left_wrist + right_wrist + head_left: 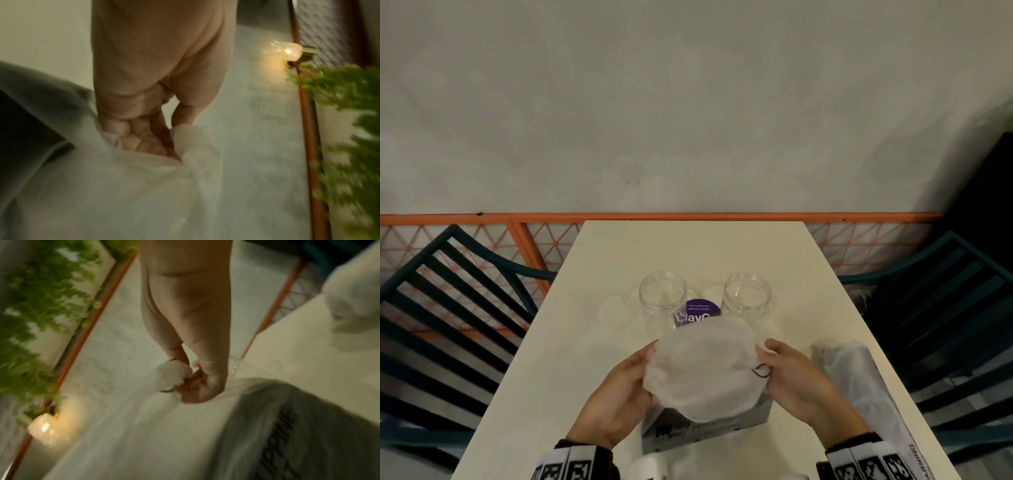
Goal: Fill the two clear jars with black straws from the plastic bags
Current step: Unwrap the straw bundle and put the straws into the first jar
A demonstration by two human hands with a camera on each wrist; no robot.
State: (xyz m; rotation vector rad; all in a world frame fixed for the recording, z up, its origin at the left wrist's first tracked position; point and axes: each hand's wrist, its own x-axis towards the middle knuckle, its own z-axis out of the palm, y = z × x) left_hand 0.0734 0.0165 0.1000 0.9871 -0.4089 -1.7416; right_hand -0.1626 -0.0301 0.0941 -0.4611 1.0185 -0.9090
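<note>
Two clear jars stand open and upright on the white table, one on the left (662,298) and one on the right (747,294); I see nothing inside them. I hold a cloudy white plastic bag (702,370) above a grey box (705,425), nearer to me than the jars. My left hand (650,363) grips the bag's left side, fingers curled into the plastic (139,139). My right hand (767,363) pinches a bunched bit of the bag (174,371) with a thin black band (760,371) round it. No straws show through the bag.
A second plastic bag (859,380) with printed text lies along the table's right edge. A purple round sticker (698,313) sits between the jars. Dark slatted chairs stand on the left (448,291) and on the right (945,308). The table ends at a wall with an orange rail (688,216).
</note>
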